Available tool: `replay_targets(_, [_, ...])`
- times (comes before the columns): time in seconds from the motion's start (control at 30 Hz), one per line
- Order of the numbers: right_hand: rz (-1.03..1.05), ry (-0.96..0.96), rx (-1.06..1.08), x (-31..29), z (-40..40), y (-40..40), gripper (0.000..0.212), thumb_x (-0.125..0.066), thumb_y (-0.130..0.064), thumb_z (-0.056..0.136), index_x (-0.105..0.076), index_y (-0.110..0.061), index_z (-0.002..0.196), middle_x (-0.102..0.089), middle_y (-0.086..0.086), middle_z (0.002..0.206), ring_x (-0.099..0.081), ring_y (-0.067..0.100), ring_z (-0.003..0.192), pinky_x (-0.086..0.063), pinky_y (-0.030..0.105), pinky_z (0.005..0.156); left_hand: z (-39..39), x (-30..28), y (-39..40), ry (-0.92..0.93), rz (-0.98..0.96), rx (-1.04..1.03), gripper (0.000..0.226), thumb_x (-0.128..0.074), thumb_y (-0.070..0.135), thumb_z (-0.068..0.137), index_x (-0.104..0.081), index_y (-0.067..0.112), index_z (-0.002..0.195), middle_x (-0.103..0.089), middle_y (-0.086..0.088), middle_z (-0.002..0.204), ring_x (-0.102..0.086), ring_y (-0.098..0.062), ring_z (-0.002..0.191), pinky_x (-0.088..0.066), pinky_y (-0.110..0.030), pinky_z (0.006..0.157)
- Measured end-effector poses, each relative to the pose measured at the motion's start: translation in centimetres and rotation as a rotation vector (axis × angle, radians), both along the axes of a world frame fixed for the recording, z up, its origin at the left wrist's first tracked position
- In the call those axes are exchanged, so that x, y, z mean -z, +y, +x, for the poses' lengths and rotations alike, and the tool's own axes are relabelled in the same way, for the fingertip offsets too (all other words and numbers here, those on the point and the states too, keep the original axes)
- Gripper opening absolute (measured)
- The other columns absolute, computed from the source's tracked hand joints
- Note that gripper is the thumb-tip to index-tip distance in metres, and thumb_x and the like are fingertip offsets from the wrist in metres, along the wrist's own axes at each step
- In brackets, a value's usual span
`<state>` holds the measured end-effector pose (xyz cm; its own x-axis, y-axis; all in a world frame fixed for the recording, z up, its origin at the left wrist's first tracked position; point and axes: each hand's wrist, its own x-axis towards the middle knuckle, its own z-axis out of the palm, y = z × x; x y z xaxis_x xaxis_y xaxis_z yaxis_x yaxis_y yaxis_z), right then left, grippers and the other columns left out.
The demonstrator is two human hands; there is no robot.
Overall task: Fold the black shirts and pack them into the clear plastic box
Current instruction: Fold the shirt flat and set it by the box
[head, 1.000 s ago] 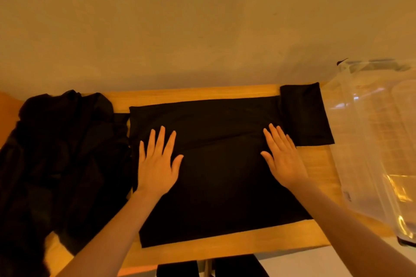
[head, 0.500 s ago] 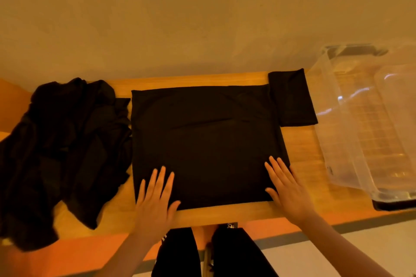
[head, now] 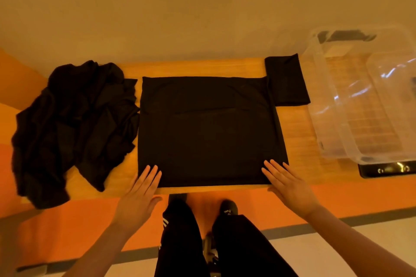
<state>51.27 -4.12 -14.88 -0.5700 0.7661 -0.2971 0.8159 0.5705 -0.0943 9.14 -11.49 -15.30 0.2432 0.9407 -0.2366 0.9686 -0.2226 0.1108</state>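
A black shirt (head: pixel 209 128) lies flat on the wooden table (head: pixel 295 141), folded into a near square, with one sleeve (head: pixel 287 80) sticking out at its far right corner. My left hand (head: pixel 139 195) lies flat with straight fingers at the shirt's near left corner. At the near right corner my right hand (head: pixel 288 184) also lies flat, fingertips on the cloth. A crumpled pile of black shirts (head: pixel 72 123) sits on the left of the table. The clear plastic box (head: pixel 364 99) stands at the right; I see no shirts inside it.
A plain wall runs behind the table. The table's near edge is just under my hands, and my legs and shoes (head: pixel 227 209) show below it on an orange floor. A dark latch (head: pixel 387 170) sits at the box's near end.
Both hands slid toward me across the shirt, from its middle to its near edge. The view tilted down, so my legs and the floor now show.
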Motion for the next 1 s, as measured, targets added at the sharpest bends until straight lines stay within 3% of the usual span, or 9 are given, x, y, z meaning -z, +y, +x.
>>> replay_targets(0.07, [0.069,0.014,-0.026,0.4,0.5,-0.5,0.046,-0.010,-0.035,0.102,-0.031,-0.015,0.138,-0.040,0.005,0.140,-0.001,0.015,0.145,-0.006,0.033,0.115,-0.3,0.2,-0.6,-0.013,0.115,0.023,0.053,-0.013,0.042,0.100,-0.040,0.009,0.131,-0.055,-0.011,0.131,-0.029,-0.022,0.137,-0.006,-0.031,0.115])
replay_targets(0.13, [0.169,0.045,-0.095,0.4,0.7,-0.9,0.038,-0.037,-0.020,0.095,-0.041,-0.014,0.133,-0.050,0.007,0.135,-0.028,0.018,0.138,-0.012,0.033,0.114,-0.4,0.3,-0.7,-0.026,0.250,0.051,0.040,-0.040,0.032,0.093,-0.054,0.008,0.122,-0.064,-0.011,0.118,-0.054,-0.025,0.117,-0.011,-0.029,0.114])
replay_targets(0.27, [0.108,0.145,-0.032,-0.9,0.8,-0.7,0.068,-0.086,0.009,0.042,-0.070,-0.012,0.105,-0.068,0.008,0.112,-0.066,0.020,0.101,-0.051,0.031,0.087,0.2,-0.9,-1.0,-0.033,0.321,0.092,0.029,-0.078,0.013,0.065,-0.074,0.008,0.094,-0.072,-0.008,0.097,-0.070,-0.023,0.089,-0.043,-0.034,0.095])
replay_targets(0.33, [0.040,0.156,0.010,-2.7,0.5,-0.2,0.063,-0.086,0.011,0.042,-0.072,-0.011,0.099,-0.071,0.007,0.103,-0.070,0.019,0.090,-0.055,0.027,0.073,0.3,-1.8,-1.0,-0.093,0.246,0.039,0.036,-0.089,0.003,0.048,-0.076,0.010,0.081,-0.074,-0.005,0.085,-0.072,-0.020,0.076,-0.057,-0.032,0.068])
replay_targets(0.4, [-0.071,0.225,0.090,-5.4,-0.4,1.3,0.047,-0.072,0.008,0.071,-0.065,-0.009,0.114,-0.068,0.009,0.110,-0.068,0.021,0.096,-0.052,0.021,0.076,0.3,-3.6,-0.1,-0.207,0.156,-0.027,0.028,-0.083,0.003,0.051,-0.075,0.014,0.076,-0.073,-0.005,0.075,-0.071,-0.022,0.067,-0.055,-0.028,0.054])
replay_targets(0.47, [-0.180,0.249,0.211,-8.1,-1.1,3.5,0.037,-0.052,-0.002,0.092,-0.053,-0.008,0.128,-0.062,0.009,0.122,-0.061,0.019,0.110,-0.040,0.007,0.080,0.4,-6.6,1.9,-0.324,0.110,-0.191,0.014,-0.070,0.004,0.072,-0.076,0.013,0.082,-0.073,-0.007,0.084,-0.069,-0.027,0.077,-0.052,-0.029,0.065])
replay_targets(0.57, [-0.159,0.410,0.347,-13.8,-2.2,7.9,0.028,-0.048,-0.011,0.095,-0.060,-0.010,0.121,-0.065,0.010,0.113,-0.061,0.018,0.098,-0.038,0.008,0.076,0.2,-12.8,5.6,-0.439,0.115,-0.404,0.011,-0.064,0.008,0.086,-0.073,0.009,0.091,-0.070,-0.007,0.086,-0.064,-0.024,0.075,-0.045,-0.029,0.068])
replay_targets(0.8, [-0.019,0.647,0.332,-27.3,-2.5,14.6,0.015,-0.058,-0.007,0.089,-0.069,-0.005,0.098,-0.063,0.003,0.088,-0.058,0.019,0.088,-0.044,0.022,0.073,-0.1,-27.6,12.3,-0.533,0.267,-0.415,0.009,-0.061,0.013,0.088,-0.064,0.019,0.082,-0.058,0.015,0.077,-0.052,0.002,0.071,-0.039,-0.005,0.060])
replay_targets(1.0, [-0.099,0.653,0.294,-34.0,-1.4,16.3,0.011,-0.060,-0.004,0.087,-0.069,-0.010,0.089,-0.066,0.007,0.079,-0.061,0.011,0.069,-0.050,0.026,0.065,0.1,-34.6,12.3,-0.603,0.168,-0.463,0.011,-0.062,0.011,0.087,-0.067,0.015,0.078,-0.065,-0.004,0.078,-0.060,-0.014,0.075,-0.042,-0.019,0.063])
